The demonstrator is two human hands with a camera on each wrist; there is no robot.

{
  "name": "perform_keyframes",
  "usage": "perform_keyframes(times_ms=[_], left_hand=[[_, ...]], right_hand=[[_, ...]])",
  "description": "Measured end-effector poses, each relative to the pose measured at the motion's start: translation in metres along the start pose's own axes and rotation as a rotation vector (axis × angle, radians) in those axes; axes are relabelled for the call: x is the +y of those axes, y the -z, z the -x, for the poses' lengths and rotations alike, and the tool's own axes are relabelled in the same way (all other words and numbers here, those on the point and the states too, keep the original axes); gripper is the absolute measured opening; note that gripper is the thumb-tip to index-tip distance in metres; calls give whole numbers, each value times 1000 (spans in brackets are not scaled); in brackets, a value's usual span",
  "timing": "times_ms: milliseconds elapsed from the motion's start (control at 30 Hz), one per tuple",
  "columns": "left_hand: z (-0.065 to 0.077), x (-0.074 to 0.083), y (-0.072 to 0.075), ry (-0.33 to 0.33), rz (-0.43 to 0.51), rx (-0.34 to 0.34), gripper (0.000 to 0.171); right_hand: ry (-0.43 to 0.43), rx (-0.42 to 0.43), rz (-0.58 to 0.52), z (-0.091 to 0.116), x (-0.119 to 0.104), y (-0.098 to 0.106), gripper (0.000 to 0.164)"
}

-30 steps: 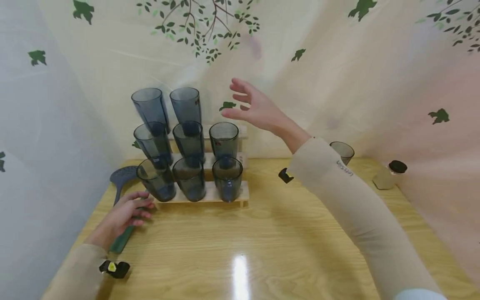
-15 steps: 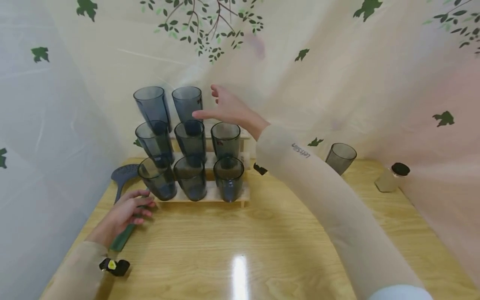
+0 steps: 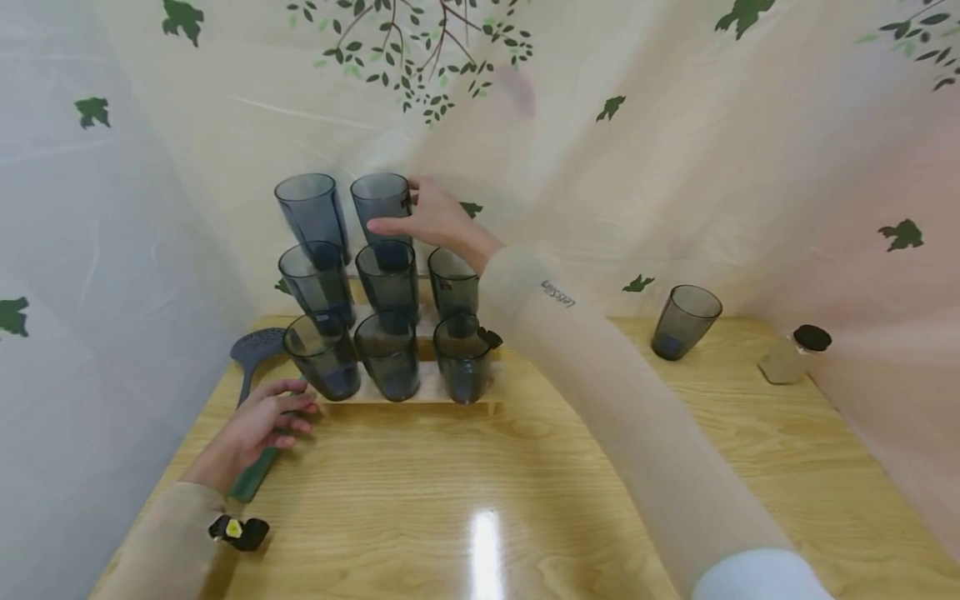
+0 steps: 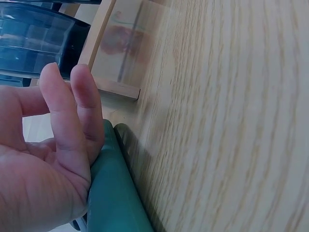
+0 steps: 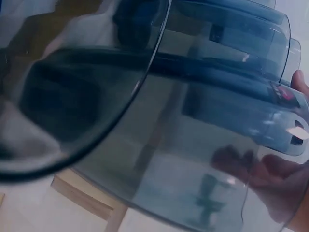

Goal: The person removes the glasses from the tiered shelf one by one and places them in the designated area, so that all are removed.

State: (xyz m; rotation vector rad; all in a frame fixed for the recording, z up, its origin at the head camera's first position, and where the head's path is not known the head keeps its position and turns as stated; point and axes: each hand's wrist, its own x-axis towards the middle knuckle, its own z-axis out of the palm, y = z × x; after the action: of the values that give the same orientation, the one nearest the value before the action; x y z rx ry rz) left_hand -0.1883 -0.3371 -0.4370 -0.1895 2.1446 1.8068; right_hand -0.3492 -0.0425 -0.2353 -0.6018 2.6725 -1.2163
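My right hand (image 3: 441,218) is at the right-hand blue-grey drinking glass (image 3: 377,198) of the top row, thumb across its front and fingers at its right side. In the right wrist view, curled fingers show blurred through the glass walls, so the exact contact is partly hidden. Several more glasses (image 3: 386,354) stand in rows on a stepped wooden rack (image 3: 427,379). My left hand (image 3: 262,425) lies loosely curled by the rack's left front corner, holding nothing. Beneath and beside it is the green handle (image 4: 116,193) of a slotted spoon with a dark head (image 3: 255,344).
One grey drinking glass (image 3: 684,323) stands apart on the table (image 3: 600,467) at the back right. Farther right is a small jar (image 3: 787,358) with a black lid. A leaf-printed cloth (image 3: 600,192) hangs behind the rack.
My right hand has moved left, from the space right of the top row to the right-hand top glass, its fingers closing in. The left hand stays put.
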Motion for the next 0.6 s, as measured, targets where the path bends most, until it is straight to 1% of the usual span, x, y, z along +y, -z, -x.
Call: perform_keyframes(times_ms=[133, 333, 600], left_hand=[[0, -1, 0, 6, 16, 6, 51], [0, -2, 1, 8, 18, 14, 50], [0, 0, -1, 16, 17, 11, 51]], right_hand=[[11, 20, -37, -3, 2, -4, 99], [15, 18, -66, -4, 4, -8, 101], [30, 23, -15, -8, 8, -10, 104]])
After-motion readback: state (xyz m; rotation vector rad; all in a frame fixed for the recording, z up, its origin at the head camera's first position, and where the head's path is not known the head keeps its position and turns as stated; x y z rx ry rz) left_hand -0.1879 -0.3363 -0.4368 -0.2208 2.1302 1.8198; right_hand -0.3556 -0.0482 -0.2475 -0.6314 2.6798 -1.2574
